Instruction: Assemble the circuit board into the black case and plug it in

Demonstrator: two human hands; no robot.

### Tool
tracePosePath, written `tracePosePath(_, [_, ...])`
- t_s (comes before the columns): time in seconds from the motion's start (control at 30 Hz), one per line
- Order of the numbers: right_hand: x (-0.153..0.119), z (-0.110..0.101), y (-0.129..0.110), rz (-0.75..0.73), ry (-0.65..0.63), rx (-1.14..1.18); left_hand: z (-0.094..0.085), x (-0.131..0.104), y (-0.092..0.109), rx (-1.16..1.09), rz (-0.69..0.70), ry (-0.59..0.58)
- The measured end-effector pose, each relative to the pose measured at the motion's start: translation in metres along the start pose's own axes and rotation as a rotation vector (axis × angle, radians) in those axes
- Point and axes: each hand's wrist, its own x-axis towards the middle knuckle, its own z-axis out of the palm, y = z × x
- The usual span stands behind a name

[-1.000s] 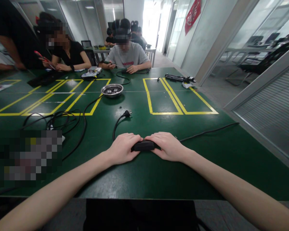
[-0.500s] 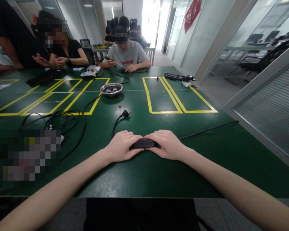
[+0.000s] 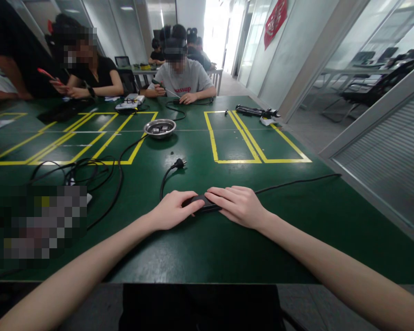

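Note:
A black power adapter (image 3: 209,208) lies low over the green table in front of me, partly covered by my fingers. My left hand (image 3: 174,209) grips its left end, with the thumb on top. My right hand (image 3: 239,204) is closed over its right end, fingers across the top; its thumb is hidden. A power cord ends in a black plug (image 3: 179,163) beyond my left hand. From behind my right hand a thin black cable (image 3: 296,181) runs off to the right.
A steel bowl (image 3: 159,129) holding small metal parts stands farther back. Tangled black cables (image 3: 89,170) and a blurred-out object (image 3: 41,223) lie at left. Yellow tape (image 3: 238,161) marks the table. A black tripod-like object (image 3: 257,111) lies at the far right. Co-workers sit across.
My left thumb has moved onto the top of the adapter. My right fingers now lie across its top, and the adapter looks tilted. At far left, a co-worker's hand raises a red object.

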Motion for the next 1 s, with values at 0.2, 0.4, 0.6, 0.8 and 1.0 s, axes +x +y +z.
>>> tracePosePath(0.2, [0.005,0.0,0.001,0.031,-0.033,0.133,0.003,-0.001,-0.007,-0.17,0.015,0.053])
tracePosePath(0.4, [0.007,0.001,-0.005,0.209,-0.051,0.329,0.004,-0.001,-0.012,0.252,0.23,0.213])
tracePosePath(0.6, [0.005,0.004,-0.002,0.147,0.043,0.279,0.002,-0.002,-0.011,0.3,0.293,0.231])
tracePosePath(0.8, [0.005,-0.003,-0.001,0.041,-0.121,0.173,0.003,-0.002,-0.012,0.26,0.254,0.233])
tracePosePath(1.0, [0.002,0.001,0.021,0.345,0.057,0.195,-0.004,-0.001,-0.017,0.385,0.339,0.489])
